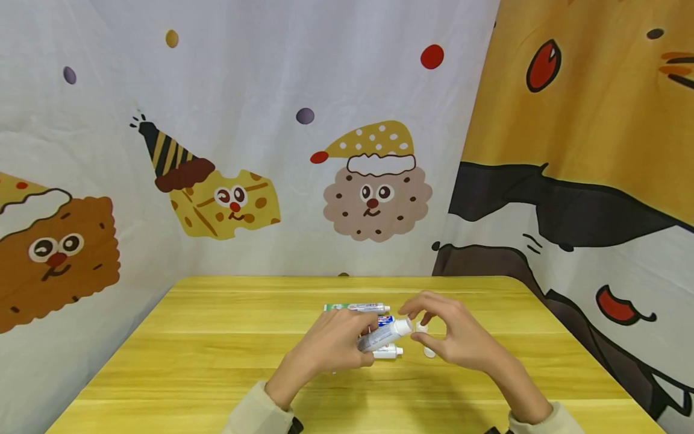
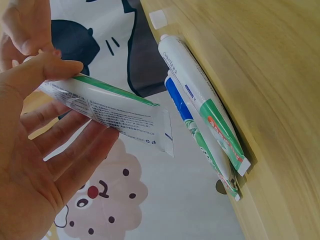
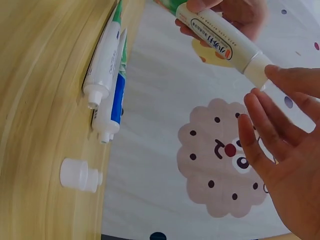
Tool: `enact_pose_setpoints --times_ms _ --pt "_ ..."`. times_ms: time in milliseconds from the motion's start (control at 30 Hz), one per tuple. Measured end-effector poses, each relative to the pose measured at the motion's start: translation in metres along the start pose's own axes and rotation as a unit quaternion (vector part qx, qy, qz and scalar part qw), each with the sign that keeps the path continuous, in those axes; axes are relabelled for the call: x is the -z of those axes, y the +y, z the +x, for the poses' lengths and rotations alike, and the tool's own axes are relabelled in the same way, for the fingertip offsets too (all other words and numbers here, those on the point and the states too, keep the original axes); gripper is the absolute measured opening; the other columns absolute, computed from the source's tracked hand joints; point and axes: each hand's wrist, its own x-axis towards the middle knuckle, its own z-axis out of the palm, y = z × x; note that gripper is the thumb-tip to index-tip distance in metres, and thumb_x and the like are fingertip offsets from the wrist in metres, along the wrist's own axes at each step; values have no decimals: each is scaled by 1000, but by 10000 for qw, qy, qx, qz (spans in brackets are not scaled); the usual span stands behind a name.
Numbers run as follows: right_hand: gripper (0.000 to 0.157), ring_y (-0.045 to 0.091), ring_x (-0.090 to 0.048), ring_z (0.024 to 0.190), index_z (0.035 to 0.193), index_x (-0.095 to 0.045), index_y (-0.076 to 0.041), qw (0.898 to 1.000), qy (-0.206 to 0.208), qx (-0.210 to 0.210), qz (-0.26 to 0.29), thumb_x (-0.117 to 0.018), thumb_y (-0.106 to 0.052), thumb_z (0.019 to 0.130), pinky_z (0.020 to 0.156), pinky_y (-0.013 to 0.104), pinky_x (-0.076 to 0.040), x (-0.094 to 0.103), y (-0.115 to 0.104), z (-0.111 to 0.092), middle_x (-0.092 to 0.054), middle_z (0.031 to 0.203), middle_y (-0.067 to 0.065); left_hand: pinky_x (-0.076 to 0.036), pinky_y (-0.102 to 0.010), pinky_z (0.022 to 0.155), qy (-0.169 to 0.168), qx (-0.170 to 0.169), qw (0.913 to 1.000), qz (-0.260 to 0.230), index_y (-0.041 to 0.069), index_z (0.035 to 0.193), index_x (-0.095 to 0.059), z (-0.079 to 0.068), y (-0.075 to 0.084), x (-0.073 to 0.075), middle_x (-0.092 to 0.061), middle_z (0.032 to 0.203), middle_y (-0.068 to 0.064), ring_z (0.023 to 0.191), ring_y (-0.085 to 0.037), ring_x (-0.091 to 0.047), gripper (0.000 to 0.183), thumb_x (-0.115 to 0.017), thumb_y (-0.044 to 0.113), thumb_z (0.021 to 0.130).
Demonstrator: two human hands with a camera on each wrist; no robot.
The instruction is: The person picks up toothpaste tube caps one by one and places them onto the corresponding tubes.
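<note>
One huge cloth backdrop (image 1: 244, 72) is hung behind it all, and it is covered with smiling cartoon food! Before it a yellow wood-grain table (image 1: 217, 337) is seen, and over its middle both hands are raised, pale sleeves (image 1: 257, 413) worn at the wrists. Now the left hand (image 1: 333, 340): by it the white tube (image 1: 381, 337) is gripped, thumb pressed on one side, fingers laid along the other. Clear of the tabletop that tube is held, tilted, its capped end raised and pointed at the right hand (image 1: 458, 331). There, the fingers are bent about the white cap (image 3: 256, 70); it is touched by a fingertip, but whether it is pinched cannot be told. Beneath, three more are laid side by side: the back tube (image 1: 365, 307), green at its tail, the blue-marked tube (image 1: 385, 320), partly covered, and the front tube (image 1: 387, 351). And the smallest pieces: the farther loose cap (image 1: 422, 327) is framed by the right thumb and fingers, while the nearer loose cap (image 1: 429, 353) is set near the front tube's nozzle.
</note>
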Motion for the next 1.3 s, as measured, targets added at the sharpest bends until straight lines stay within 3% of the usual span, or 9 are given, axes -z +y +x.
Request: enact_pose_setpoints --times_ms 167,533,933,1133,1300 --pt "49 9 -66 106 115 -71 -23 9995 -88 198 241 -80 9 79 79 28 -58 0 -2 1 -72 117 -2 -37 -18 52 -16 -13 10000 13 24 94 -64 0 0 0 -62 79 16 59 0 -45 25 -83 28 78" --pt "43 12 -68 97 111 -72 -20 9983 67 480 318 -80 10 81 77 27 -59 -1 -3 2 -73 109 -4 -37 -17 51 30 -51 9999 116 24 94 -64 -1 1 1 -62 79 16 59 0 -45 25 -83 28 77" --pt "21 3 -68 84 109 -74 -21 9997 20 241 102 -76 -7 92 72 26 -59 0 -1 2 -76 102 -8 -36 -18 51 18 -62 9999 138 24 96 -65 0 1 0 -65 81 15 59 0 -45 26 -83 29 77" --pt "12 -2 -64 75 105 -74 -21 9997 -83 -240 10 -74 -15 95 69 23 -57 0 -3 1 -74 90 -12 -35 -18 50 24 -51 9999 125 25 97 -65 0 1 -1 -63 81 15 59 0 -45 27 -83 28 77" --pt "19 -1 -65 81 114 -72 -22 9991 -105 -389 -90 -75 -22 95 70 25 -58 0 -2 1 -75 98 -11 -35 -18 51 16 -42 9998 179 25 96 -64 0 2 -1 -63 82 15 60 -1 -45 26 -83 29 77"
